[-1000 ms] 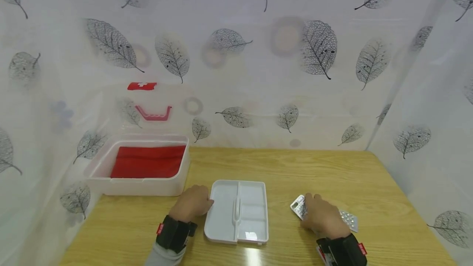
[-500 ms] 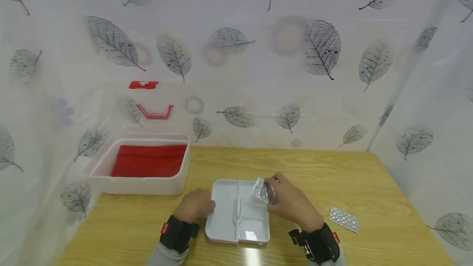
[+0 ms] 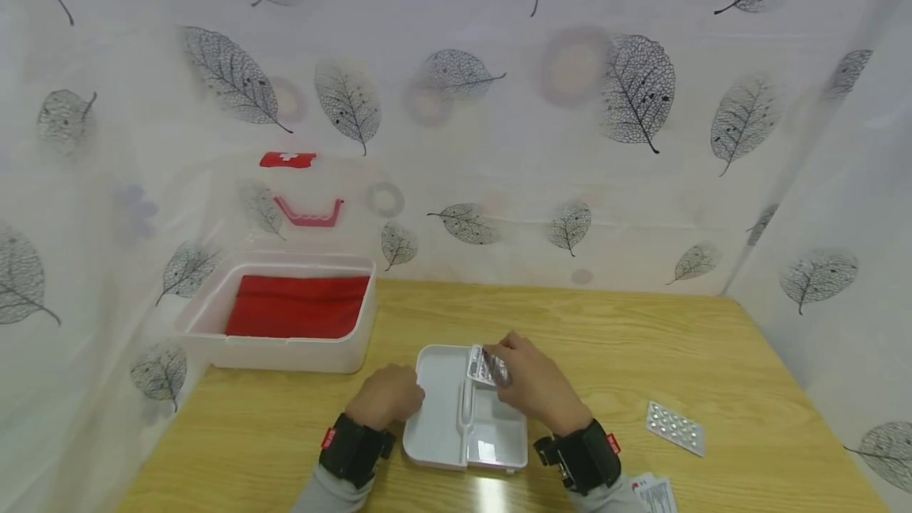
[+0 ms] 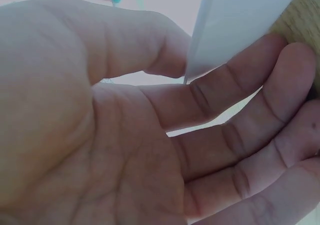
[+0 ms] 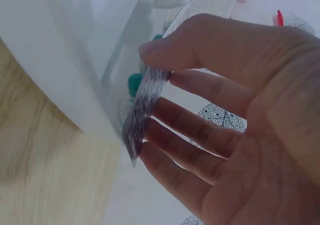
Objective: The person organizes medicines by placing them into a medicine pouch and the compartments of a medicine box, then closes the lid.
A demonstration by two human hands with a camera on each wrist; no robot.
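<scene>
The white divided tray lies on the table, with a long compartment on the left and smaller ones on the right. At its left edge my left hand pinches the wall; the left wrist view shows the tray's side between thumb and fingers. My right hand holds a silver blister pack over the tray's upper right compartment. Teal capsules bulge from the pack in the right wrist view, where thumb and fingertips grip its edges. Whether the pack touches the compartment floor I cannot tell.
Another blister pack lies on the wooden table to the right. Small printed packets show by the right sleeve. At the back left stands a translucent box with folded red cloth inside. A leaf-patterned curtain hangs behind.
My right hand has picked up one blister pack from the right side of the table and carried it left to the tray. My left hand stays at the tray's left edge.
</scene>
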